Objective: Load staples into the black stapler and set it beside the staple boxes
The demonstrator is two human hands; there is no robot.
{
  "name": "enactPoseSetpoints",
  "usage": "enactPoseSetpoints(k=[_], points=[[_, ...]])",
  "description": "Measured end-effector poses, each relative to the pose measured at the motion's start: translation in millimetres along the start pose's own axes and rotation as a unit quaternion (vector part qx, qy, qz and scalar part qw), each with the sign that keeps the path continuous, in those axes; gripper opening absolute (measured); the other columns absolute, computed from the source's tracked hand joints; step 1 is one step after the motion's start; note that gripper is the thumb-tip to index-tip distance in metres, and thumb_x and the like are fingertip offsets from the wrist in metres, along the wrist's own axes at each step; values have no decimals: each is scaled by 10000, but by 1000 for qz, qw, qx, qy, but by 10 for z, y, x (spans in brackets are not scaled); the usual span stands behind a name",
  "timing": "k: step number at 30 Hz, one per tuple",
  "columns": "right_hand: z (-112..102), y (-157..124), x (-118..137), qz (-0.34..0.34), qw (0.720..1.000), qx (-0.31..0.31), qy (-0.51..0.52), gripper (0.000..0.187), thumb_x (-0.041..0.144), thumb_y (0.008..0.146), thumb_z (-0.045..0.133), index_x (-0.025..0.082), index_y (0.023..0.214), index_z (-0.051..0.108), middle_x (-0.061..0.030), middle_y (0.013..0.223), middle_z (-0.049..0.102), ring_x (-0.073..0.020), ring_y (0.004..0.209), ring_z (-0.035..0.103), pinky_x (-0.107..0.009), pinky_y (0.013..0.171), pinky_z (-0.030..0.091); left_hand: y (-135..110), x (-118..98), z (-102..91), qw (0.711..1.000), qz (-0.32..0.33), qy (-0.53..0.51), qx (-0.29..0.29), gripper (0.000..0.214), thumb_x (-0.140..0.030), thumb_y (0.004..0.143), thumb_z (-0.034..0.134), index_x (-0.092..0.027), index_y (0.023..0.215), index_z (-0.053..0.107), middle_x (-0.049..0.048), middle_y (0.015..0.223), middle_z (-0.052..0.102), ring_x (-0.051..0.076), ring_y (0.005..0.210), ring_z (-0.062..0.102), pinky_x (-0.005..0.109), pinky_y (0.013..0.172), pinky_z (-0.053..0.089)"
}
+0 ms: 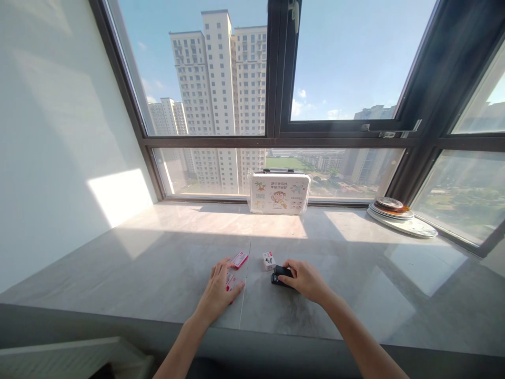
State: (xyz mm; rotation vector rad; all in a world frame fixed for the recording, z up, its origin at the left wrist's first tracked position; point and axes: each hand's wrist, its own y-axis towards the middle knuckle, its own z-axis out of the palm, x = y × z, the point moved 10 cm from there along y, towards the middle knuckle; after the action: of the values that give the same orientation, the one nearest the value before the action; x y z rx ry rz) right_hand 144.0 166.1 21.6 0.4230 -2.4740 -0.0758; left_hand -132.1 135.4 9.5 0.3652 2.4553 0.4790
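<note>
My left hand (215, 292) is bent over a small red and white box (229, 281) lying on the sill, with fingers on its far side and thumb on its near side. Just beyond the fingertips lies another red and white box (240, 259), flat and turned at an angle. A black stapler (281, 276) rests on the surface under my right hand (310, 281), whose thumb and fingers are closed round it. Close to the stapler's far end stands a white box (269, 260) with a black picture and a red corner.
The marble-look windowsill (158, 273) ends in a front edge near my forearms. Against the window stands a white case (280, 193) with cartoon drawings and a dark handle. Stacked plates (402, 223) sit at the far right. A white wall (59, 131) borders the left side.
</note>
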Motion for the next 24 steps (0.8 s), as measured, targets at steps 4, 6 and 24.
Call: enactPoseSetpoints(k=[4, 6, 24], points=[[-18, -21, 28, 6, 1000, -3, -7, 279, 466, 811, 709, 227, 955, 700, 57, 614, 531, -124, 577, 490, -247, 563, 226, 113, 94, 177, 999, -1, -11, 52, 736, -451, 906, 603, -263, 1541, 282, 89, 1582, 370, 275, 1475, 309, 457, 1194, 300], [-42, -45, 49, 10, 1000, -8, -10, 251, 440, 820, 689, 221, 943, 700, 54, 614, 533, -120, 576, 475, -247, 561, 219, 167, 64, 248, 997, 12, 1, 72, 705, -462, 935, 555, -276, 1554, 274, 78, 1574, 395, 271, 1469, 330, 453, 1195, 308], [179, 194, -31, 59, 989, -64, 120, 432, 533, 889, 559, 134, 837, 719, 28, 550, 537, -124, 523, 462, -227, 500, 286, 191, -826, 767, 996, -3, 86, -30, 503, -360, 1045, 323, -249, 1535, 329, 148, 1510, 430, 312, 1416, 399, 523, 1123, 395]])
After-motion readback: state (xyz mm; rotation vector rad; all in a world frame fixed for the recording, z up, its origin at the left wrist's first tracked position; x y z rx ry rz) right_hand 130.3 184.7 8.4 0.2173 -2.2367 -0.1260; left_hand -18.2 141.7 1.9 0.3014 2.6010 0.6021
